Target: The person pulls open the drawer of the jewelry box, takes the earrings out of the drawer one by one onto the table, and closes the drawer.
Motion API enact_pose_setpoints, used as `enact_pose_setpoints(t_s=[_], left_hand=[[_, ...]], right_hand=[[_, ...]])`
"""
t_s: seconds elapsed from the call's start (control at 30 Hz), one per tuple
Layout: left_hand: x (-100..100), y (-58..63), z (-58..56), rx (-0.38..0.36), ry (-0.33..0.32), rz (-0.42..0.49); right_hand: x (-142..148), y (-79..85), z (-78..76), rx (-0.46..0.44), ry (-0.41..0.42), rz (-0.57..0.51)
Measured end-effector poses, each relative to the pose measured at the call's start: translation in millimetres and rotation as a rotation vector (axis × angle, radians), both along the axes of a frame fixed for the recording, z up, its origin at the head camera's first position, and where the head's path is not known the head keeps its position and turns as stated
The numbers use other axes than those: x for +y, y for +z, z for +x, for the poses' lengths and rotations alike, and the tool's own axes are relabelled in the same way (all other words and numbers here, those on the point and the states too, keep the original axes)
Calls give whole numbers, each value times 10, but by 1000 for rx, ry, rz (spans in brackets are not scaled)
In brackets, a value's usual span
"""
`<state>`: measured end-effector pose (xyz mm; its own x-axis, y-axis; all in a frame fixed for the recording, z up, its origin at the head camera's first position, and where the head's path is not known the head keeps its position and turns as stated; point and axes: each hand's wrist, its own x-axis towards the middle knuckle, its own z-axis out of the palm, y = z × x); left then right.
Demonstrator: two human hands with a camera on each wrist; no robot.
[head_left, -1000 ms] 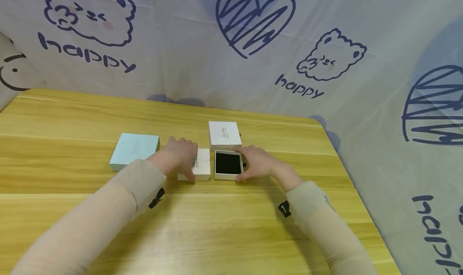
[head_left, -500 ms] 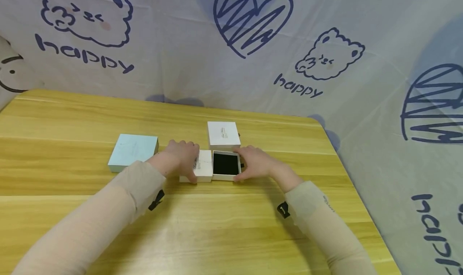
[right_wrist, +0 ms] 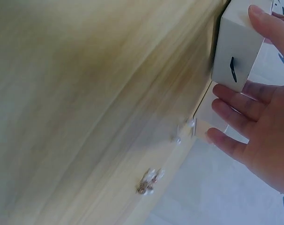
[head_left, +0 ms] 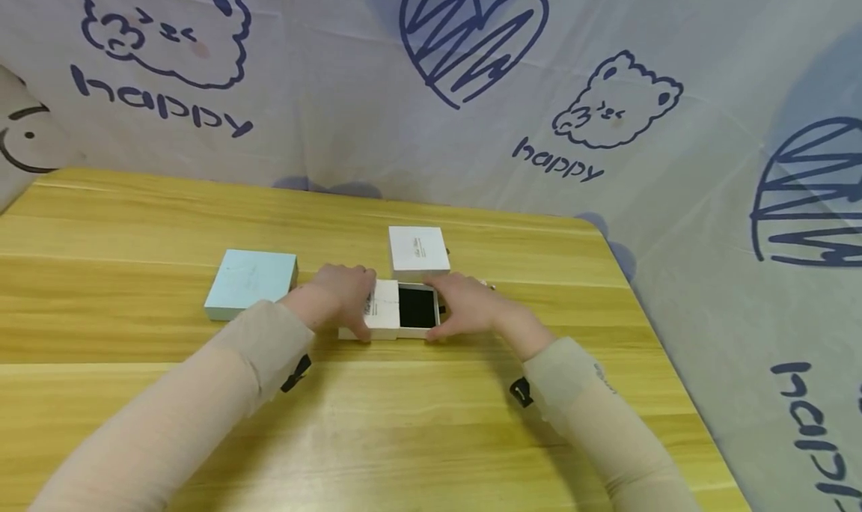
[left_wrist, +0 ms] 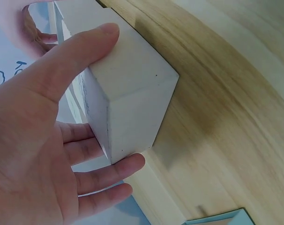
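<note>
My left hand (head_left: pixel 339 299) grips a white box sleeve (head_left: pixel 385 314) with dark print on top. In the left wrist view, its thumb lies on one side of the sleeve (left_wrist: pixel 137 79) and the fingers are on the opposite side. A shallow white drawer (head_left: pixel 417 307) with a black lining sits partly inside the sleeve's right end. My right hand (head_left: pixel 466 306) holds the drawer's outer end between thumb and fingers. The right wrist view shows a small black pull tab (right_wrist: pixel 233 69) on that end. The drawer's inserted part is hidden.
A second white box (head_left: pixel 418 248) stands just behind the drawer. At the left lies a light blue box (head_left: pixel 251 284). Small sparkling jewellery pieces (right_wrist: pixel 149 181) lie on the wooden table (head_left: pixel 404 430) beyond my right hand. A printed cloth (head_left: pixel 337 123) hangs behind.
The drawer, first apart from the sleeve, has moved left with my right hand and slid partly into it. My left hand and the sleeve have shifted slightly right.
</note>
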<state>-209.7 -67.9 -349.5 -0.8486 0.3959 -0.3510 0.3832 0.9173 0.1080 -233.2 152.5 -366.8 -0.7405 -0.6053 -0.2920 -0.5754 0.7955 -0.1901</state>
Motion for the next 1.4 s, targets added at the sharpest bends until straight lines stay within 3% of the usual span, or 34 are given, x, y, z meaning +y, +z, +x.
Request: enact_pose_setpoints(t_s=[0.4, 0.63, 0.83, 1.03, 1.17, 1.4], left_hand=[[18, 18, 21, -5, 4, -4], [18, 5, 12, -6, 5, -11], [28, -4, -1, -9, 3, -13], [34, 6, -6, -14, 12, -6], [31, 20, 4, -18, 18, -5], [18, 2, -10, -10, 7, -13]], right_hand=[[-105, 21, 45, -4, -30, 34], [-199, -6, 26, 4, -1, 27], [-273, -37, 19, -26, 16, -43], [-209, -23, 23, -140, -42, -155], [-161, -16, 22, -201, -36, -251], [-182, -25, 23, -201, -15, -269]])
